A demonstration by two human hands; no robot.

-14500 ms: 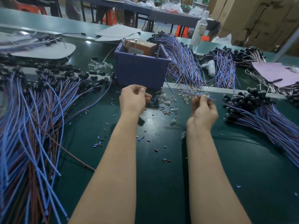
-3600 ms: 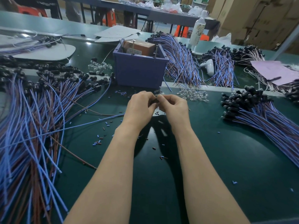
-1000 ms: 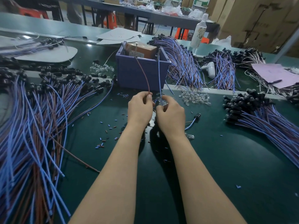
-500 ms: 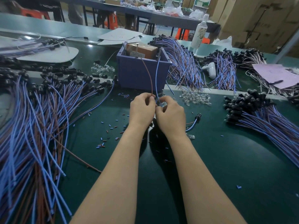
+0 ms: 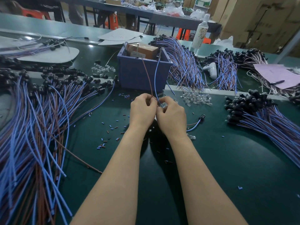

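My left hand [image 5: 142, 109] and my right hand [image 5: 172, 116] meet over the dark green mat [image 5: 219, 159], fingers curled together. My left hand pinches a brown wire [image 5: 146, 75] that rises toward the blue bin [image 5: 139, 73]. My right hand pinches a blue wire [image 5: 155, 78] beside it. What lies at the fingertips is hidden by the hands. A black socket [image 5: 202, 117] on a short blue and brown lead lies just right of my right hand. A heap of clear LEDs [image 5: 196, 99] lies beyond it.
Blue and brown wires with black sockets [image 5: 37, 120] cover the left side; another bundle of wires [image 5: 263, 117] fans out on the right. More wire bundles [image 5: 183, 62] lie behind the bin. Cut insulation bits [image 5: 110, 127] dot the mat. A bottle [image 5: 200, 32] and pink paper [image 5: 279, 75] stand farther back.
Over the last second my hands stay together and hardly move. The brown and blue wires still rise from my fingers toward the bin. Earlier, my hands were apart, then joined.
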